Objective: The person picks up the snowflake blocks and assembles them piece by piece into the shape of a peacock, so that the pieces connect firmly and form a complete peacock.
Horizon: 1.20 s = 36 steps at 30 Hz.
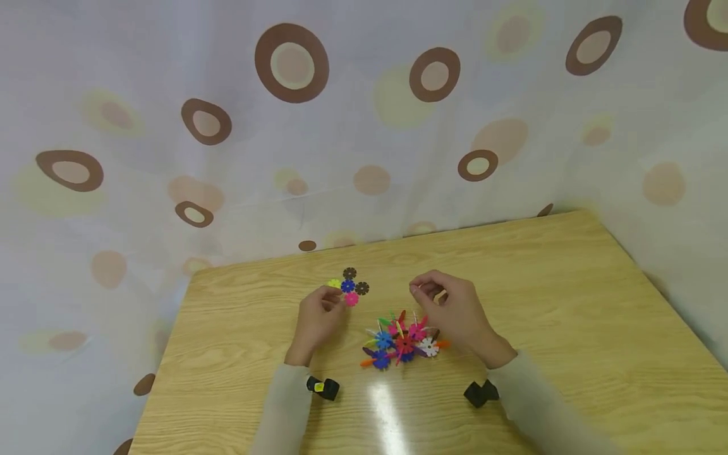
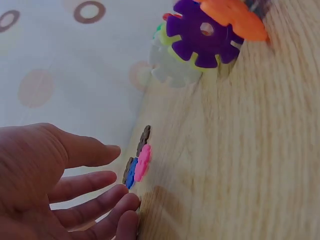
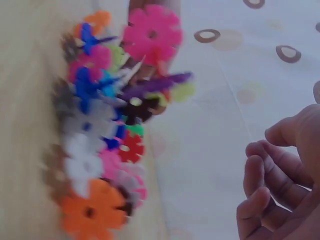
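Note:
A flat group of interlocking plastic discs lies on the table: a blue disc [image 1: 347, 286] in the middle, with a pink disc [image 1: 352, 299], a yellow disc [image 1: 333, 284] and two brown ones around it. My left hand [image 1: 320, 319] is beside the pink and yellow discs, fingers loosely bent and nothing seen in them. Whether it touches them is unclear; the left wrist view shows its thumb and fingers spread apart. Above the right side of a multicoloured disc pile [image 1: 405, 344] hovers my right hand [image 1: 457, 309]. Its fingers [image 3: 255, 170] are relaxed, with nothing visible between them and the thumb.
The wooden table [image 1: 540, 297] extends to both sides, with its back edge against a patterned curtain [image 1: 370, 126]. In the left wrist view, a purple disc [image 2: 192, 37] and an orange disc [image 2: 235, 17] stand on edge in the pile.

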{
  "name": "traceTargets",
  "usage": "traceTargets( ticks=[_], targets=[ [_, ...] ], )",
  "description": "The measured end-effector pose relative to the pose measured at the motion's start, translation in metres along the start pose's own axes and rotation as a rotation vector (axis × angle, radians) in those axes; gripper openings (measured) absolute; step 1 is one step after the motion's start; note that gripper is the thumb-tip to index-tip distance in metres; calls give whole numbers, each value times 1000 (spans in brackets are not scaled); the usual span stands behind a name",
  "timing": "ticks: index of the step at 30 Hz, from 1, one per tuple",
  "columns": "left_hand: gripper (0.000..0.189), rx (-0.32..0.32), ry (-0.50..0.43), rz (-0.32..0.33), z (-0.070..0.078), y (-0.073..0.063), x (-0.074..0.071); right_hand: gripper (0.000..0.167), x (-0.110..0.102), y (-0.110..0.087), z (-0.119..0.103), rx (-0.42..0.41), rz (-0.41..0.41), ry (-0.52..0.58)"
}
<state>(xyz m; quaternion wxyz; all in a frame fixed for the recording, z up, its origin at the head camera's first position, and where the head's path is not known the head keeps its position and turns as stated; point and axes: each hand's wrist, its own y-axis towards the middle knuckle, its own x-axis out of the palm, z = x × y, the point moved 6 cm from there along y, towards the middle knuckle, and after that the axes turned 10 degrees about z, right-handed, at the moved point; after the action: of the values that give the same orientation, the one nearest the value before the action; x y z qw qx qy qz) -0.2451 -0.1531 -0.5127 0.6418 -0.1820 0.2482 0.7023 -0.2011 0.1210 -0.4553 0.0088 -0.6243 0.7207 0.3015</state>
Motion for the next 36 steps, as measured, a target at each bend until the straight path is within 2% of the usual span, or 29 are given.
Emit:
traceTargets(
  ticks=[6,13,16,19,23,25,26,29,33,36],
  targets=[
    [28,1,88,-37,1,6,10,9,3,40,10,-36,-72,-69],
    [22,61,187,-18,5,7,20,12,22,64,41,-3,-191,-92],
    [20,63,193,-13,7,8,22,18,38,71,51,11,-292,-111],
    [21,39,202,-17,7,8,21,24,59,77,54,2,-421,-163],
    [25,6,202,-15,5,10,18,28,84,83,47,-25,-596,-217],
    [27,14,199,-11,4,13,17,29,94,86,41,-43,-666,-245],
    [27,25,199,-12,2,15,17,30,99,86,40,-43,-697,-261],
    [25,52,217,-13,-17,25,24,35,112,87,36,-53,-762,-314],
    [25,52,229,-20,-46,38,37,40,128,87,36,-94,-798,-382],
    [26,53,217,-14,-45,39,37,35,135,88,36,-151,-783,-434]
  ],
)
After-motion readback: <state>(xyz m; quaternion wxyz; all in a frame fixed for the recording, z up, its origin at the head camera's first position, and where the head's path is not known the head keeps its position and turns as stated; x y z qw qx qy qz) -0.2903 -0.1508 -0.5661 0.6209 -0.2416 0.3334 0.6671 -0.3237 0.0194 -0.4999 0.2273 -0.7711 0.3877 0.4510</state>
